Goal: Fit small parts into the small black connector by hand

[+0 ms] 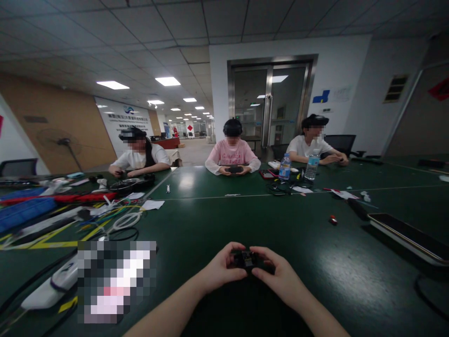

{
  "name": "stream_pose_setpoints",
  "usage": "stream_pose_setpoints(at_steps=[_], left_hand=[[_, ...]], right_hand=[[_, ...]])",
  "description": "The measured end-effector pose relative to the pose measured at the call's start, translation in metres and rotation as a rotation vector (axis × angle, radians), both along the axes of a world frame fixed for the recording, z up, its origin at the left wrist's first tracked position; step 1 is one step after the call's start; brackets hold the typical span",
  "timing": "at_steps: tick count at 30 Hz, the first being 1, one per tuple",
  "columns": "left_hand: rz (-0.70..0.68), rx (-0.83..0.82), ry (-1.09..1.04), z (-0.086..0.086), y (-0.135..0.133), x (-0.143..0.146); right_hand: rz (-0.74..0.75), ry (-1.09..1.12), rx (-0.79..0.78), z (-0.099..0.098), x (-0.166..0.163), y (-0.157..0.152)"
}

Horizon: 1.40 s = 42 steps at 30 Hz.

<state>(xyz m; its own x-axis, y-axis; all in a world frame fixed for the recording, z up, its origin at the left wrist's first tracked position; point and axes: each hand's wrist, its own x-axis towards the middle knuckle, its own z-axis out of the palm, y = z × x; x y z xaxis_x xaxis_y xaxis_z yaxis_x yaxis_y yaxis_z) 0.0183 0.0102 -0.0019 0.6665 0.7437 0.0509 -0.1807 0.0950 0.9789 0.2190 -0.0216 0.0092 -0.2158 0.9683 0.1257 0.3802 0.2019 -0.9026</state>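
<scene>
Green table point(196, 220) underneath; left hand point(219, 269) and right hand point(280, 278) both pinch what seems a small black device point(246, 259).

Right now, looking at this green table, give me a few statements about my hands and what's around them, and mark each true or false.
1. Both hands hold one small black part: true. The left hand and right hand meet on the small black part.
2. The part rests inside a tray: false. It is held just above the bare green table.
3. Two water bottles stand at the far side: true.
4. A laptop stands open on the right: false. A flat dark slab lies there.
5. Nobody else sits at the table: false. Three people sit across it.
</scene>
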Motion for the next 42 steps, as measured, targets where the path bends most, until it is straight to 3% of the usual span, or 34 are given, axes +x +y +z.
stream_pose_setpoints(at_steps=[20,29,37,42], left_hand=[[0.114,0.035,0.141,0.008,-0.003,0.007],[0.072,0.065,0.158,0.005,-0.003,0.005],[-0.084,0.014,0.063,0.004,-0.002,-0.002],[0.020,0.146,0.110,0.006,-0.004,0.000]], right_hand=[[0.040,-0.084,0.128,0.010,-0.012,-0.013],[0.062,-0.095,0.115,0.008,-0.013,-0.011],[0.022,-0.023,0.043,0.008,-0.007,-0.009],[0.002,0.015,0.021,0.005,-0.003,-0.005]])
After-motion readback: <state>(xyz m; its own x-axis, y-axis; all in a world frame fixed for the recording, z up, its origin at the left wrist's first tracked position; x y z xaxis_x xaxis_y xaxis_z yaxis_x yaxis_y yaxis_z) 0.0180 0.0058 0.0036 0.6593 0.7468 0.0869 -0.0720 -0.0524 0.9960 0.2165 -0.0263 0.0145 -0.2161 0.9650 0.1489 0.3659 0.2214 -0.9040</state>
